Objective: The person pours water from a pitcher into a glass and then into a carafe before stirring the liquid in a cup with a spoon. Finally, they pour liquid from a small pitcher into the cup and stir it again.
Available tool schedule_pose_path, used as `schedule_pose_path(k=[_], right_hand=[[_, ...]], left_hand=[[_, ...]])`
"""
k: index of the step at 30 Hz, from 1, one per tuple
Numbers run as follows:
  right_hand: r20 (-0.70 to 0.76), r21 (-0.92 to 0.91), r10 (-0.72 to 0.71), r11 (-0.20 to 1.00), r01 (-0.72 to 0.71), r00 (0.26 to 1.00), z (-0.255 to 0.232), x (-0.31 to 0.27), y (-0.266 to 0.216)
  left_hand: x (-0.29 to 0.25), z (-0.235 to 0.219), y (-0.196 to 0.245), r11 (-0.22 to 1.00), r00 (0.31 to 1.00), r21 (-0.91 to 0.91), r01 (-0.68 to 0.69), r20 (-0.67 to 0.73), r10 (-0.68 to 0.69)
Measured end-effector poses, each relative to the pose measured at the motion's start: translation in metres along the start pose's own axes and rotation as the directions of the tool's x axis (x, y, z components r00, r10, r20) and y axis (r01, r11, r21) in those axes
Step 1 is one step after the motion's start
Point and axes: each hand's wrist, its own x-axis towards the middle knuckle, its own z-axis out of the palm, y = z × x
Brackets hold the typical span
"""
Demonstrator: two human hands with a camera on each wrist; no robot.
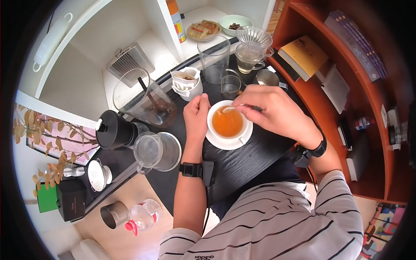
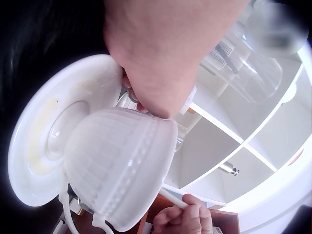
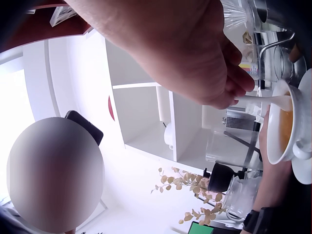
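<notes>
A white cup of orange-brown liquid stands on a white saucer; its ribbed side fills much of the left wrist view. The right hand pinches the handle of a white spoon, whose bowl end dips into the liquid at the cup's far side. Beside the cup's left edge, the left hand is held upright, close to the rim; in the left wrist view this hand seems to meet the rim. How its fingers lie is mostly hidden.
Behind the cup stand a small glass pitcher, a cup with a drip bag, a tall glass and a glass dripper. To the left are a lidded glass jug and a black grinder.
</notes>
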Motion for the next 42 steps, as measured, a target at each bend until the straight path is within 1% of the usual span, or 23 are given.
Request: schedule_pose_path(k=[2, 3, 5, 7, 10, 13, 15, 17, 18, 19, 20, 21, 23, 25, 27, 29, 30, 33, 35, 37, 38, 41, 42], right_hand=[[-0.029, 0.047, -0.073, 0.996, 0.074, 0.997, 0.006, 0.003, -0.002], [-0.029, 0.047, -0.075, 0.996, 0.076, 0.997, 0.006, 0.002, -0.004], [0.111, 0.155, -0.061, 0.987, 0.043, 0.992, 0.004, 0.000, -0.007], [0.134, 0.131, -0.043, 0.991, 0.025, 0.990, -0.001, -0.003, -0.005], [0.037, -0.022, 0.028, 0.999, -0.028, 0.999, -0.006, -0.005, -0.003], [-0.040, -0.017, -0.019, 1.000, 0.018, 0.999, -0.001, -0.002, 0.000], [-0.023, 0.002, -0.054, 0.999, 0.055, 0.998, 0.002, 0.001, -0.003], [0.084, 0.139, -0.093, 0.987, 0.081, 0.992, 0.005, 0.000, -0.005], [0.137, 0.147, -0.064, 0.988, 0.043, 0.988, 0.003, -0.002, -0.006], [0.142, 0.148, -0.065, 0.988, 0.044, 0.988, 0.000, -0.002, -0.007], [0.142, 0.147, -0.015, 0.989, -0.006, 0.990, -0.004, -0.003, -0.008], [0.140, 0.145, 0.036, 0.988, -0.056, 0.989, -0.007, -0.005, -0.008], [0.103, 0.093, 0.039, 0.994, -0.048, 0.994, -0.008, -0.006, -0.002], [0.020, -0.045, 0.041, 0.998, -0.040, 0.999, -0.008, -0.004, -0.001], [0.006, -0.027, 0.014, 1.000, -0.014, 1.000, -0.001, -0.001, 0.000], [0.002, 0.083, -0.062, 0.995, 0.061, 0.998, 0.004, 0.002, -0.004], [0.068, 0.124, -0.060, 0.991, 0.051, 0.996, 0.004, 0.001, -0.004], [0.137, 0.180, -0.045, 0.983, 0.019, 0.990, -0.004, -0.005, -0.005], [0.124, 0.146, 0.007, 0.989, -0.025, 0.992, -0.009, -0.006, -0.005], [0.034, -0.023, 0.049, 0.999, -0.048, 0.998, -0.013, -0.005, -0.002], [-0.003, -0.042, 0.055, 0.998, -0.055, 0.998, -0.012, -0.003, -0.001], [-0.076, -0.017, 0.011, 1.000, -0.012, 0.997, -0.002, 0.000, 0.000], [-0.067, 0.037, -0.047, 0.998, 0.049, 0.997, 0.001, 0.002, 0.000]], left_hand=[[0.000, 0.000, 0.000, 1.000, 1.000, 0.000, 0.008, -0.003, -0.008], [0.000, 0.000, 0.000, 1.000, 1.000, 0.001, 0.004, -0.008, -0.004], [-0.001, 0.000, -0.001, 1.000, 1.000, 0.002, 0.002, -0.018, -0.002], [-0.002, 0.000, -0.001, 1.000, 1.000, 0.000, -0.005, -0.015, 0.005], [0.000, 0.000, -0.002, 1.000, 1.000, 0.010, 0.002, -0.010, -0.001], [0.001, -0.001, -0.002, 1.000, 1.000, 0.005, 0.011, 0.001, -0.011], [0.000, 0.000, -0.001, 1.000, 1.000, 0.001, 0.007, -0.001, -0.007], [0.000, 0.000, -0.001, 1.000, 1.000, -0.005, 0.008, -0.008, -0.008], [-0.001, 0.001, -0.001, 1.000, 1.000, -0.013, 0.010, -0.015, -0.010], [-0.002, 0.001, -0.001, 1.000, 1.000, -0.022, 0.013, -0.021, -0.013], [-0.002, 0.001, -0.001, 1.000, 1.000, -0.024, 0.016, -0.025, -0.016], [-0.001, 0.000, -0.002, 1.000, 1.000, -0.019, 0.007, -0.020, -0.007], [0.000, 0.000, -0.003, 1.000, 1.000, -0.015, -0.003, -0.009, 0.003], [0.000, 0.000, -0.002, 1.000, 1.000, 0.015, 0.004, -0.015, -0.004], [0.000, 0.001, 0.000, 1.000, 1.000, 0.014, 0.005, -0.012, -0.005], [0.000, 0.001, 0.002, 1.000, 1.000, 0.015, 0.007, -0.013, -0.007], [0.000, 0.001, 0.002, 1.000, 1.000, 0.003, 0.003, -0.013, -0.003], [-0.001, 0.001, -0.001, 1.000, 1.000, -0.017, 0.003, -0.017, -0.004], [-0.001, 0.001, -0.002, 1.000, 1.000, -0.024, 0.003, -0.012, -0.004], [0.000, 0.001, -0.002, 1.000, 1.000, 0.004, 0.007, -0.013, -0.007], [0.001, 0.001, -0.001, 1.000, 1.000, 0.004, 0.005, -0.009, -0.005], [0.000, 0.000, 0.000, 1.000, 1.000, 0.029, 0.003, -0.010, -0.003], [0.000, 0.001, 0.000, 1.000, 1.000, 0.021, 0.007, -0.013, -0.006]])
